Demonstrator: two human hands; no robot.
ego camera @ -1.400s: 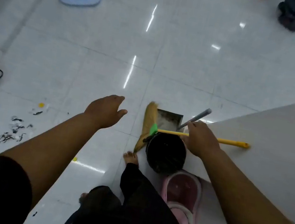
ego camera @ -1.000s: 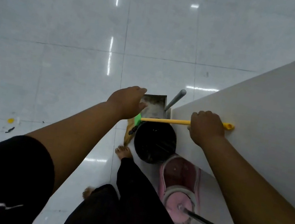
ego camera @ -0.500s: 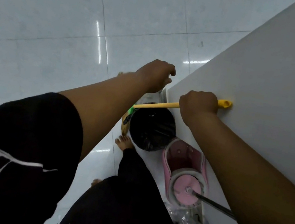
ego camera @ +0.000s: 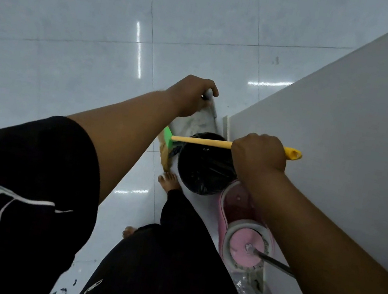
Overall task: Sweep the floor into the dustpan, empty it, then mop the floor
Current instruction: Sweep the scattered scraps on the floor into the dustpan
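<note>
My right hand (ego camera: 259, 154) grips the yellow handle of the broom (ego camera: 201, 141), which lies level above a black-lined bin (ego camera: 205, 170). The broom's green collar and straw bristles (ego camera: 166, 153) hang at the bin's left. My left hand (ego camera: 191, 97) is curled round the grey handle of the metal dustpan (ego camera: 198, 123), which stands on the floor just beyond the bin, against the corner of a white wall. Most of the dustpan is hidden by my arm and the bin.
A pink spin-mop bucket (ego camera: 246, 235) with its metal mop pole (ego camera: 274, 261) stands beside the bin along the white wall (ego camera: 346, 121). My bare feet (ego camera: 168, 183) are on the glossy tiled floor (ego camera: 79, 25). A few dark scraps (ego camera: 60, 292) lie near the bottom edge.
My left hand reached across to the dustpan's grey handle and closed on it. My right hand kept hold of the broom handle. The camera swung right and down towards the wall.
</note>
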